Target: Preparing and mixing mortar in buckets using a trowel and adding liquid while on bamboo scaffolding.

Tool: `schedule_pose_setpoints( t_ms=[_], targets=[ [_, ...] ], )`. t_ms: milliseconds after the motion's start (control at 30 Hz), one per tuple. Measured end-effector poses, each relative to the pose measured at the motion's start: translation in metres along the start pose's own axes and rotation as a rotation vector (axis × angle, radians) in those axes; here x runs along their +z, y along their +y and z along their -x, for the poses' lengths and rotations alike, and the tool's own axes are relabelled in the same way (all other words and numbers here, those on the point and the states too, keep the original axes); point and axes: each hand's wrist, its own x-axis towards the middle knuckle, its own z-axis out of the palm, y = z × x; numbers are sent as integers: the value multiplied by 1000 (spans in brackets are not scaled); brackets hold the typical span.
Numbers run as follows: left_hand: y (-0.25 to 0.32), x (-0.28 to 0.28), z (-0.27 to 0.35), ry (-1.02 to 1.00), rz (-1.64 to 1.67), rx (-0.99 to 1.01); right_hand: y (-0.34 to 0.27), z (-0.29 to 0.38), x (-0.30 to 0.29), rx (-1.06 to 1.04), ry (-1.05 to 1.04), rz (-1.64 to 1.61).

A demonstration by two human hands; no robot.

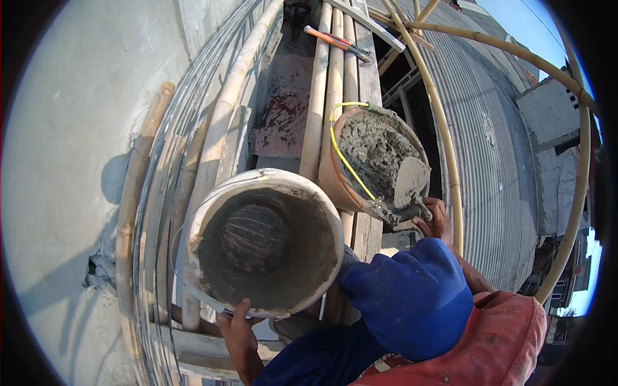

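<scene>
My left hand [239, 325] grips the near rim of a pale plastic bucket [333, 227], thumb on the rim. The bucket is tilted so that its inside shows; grey residue coats it, with streaks on the bottom. To the right, my right hand [437, 217] holds the handle of a trowel [410, 181]. The mortar-smeared blade lies over grey wet mortar [376, 140] in a second, orange-brown bucket [333, 178]. A yellow-covered wire handle [333, 130] arches along this bucket's left side. My bent knee in blue cloth and red-sleeved shoulder show below.
Bamboo poles [314, 111] and a wooden plank [367, 82] run under and beyond the buckets. Orange-handled tools [338, 43] lie across them. A plastered wall [87, 120] is left; bamboo rails [446, 140] and corrugated roofing [487, 159] are right. A person [299, 14] is far ahead, lower down.
</scene>
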Motion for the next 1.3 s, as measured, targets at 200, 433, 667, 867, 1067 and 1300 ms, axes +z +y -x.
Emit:
schedule_pose_setpoints(
  t_ms=[200, 433, 667, 867, 1067, 1300],
  targets=[
    [2, 8, 9, 96, -8, 25, 23, -5, 26, -254, 61, -50],
    [-3, 7, 5, 148, 28, 13, 30, -8, 33, -277, 45, -32],
    [-5, 1, -1, 93, 48, 21, 21, -11, 34, -373, 76, 40],
    [-7, 0, -8, 41, 42, 11, 8, -14, 38, -510, 103, 128],
    [-10, -1, -14, 59, 24, -7, 1, -18, 36, -572, 119, 139],
    [-2, 7, -18, 29, -51, 3, -24, -22, 45, -550, 124, 156]
  ],
)
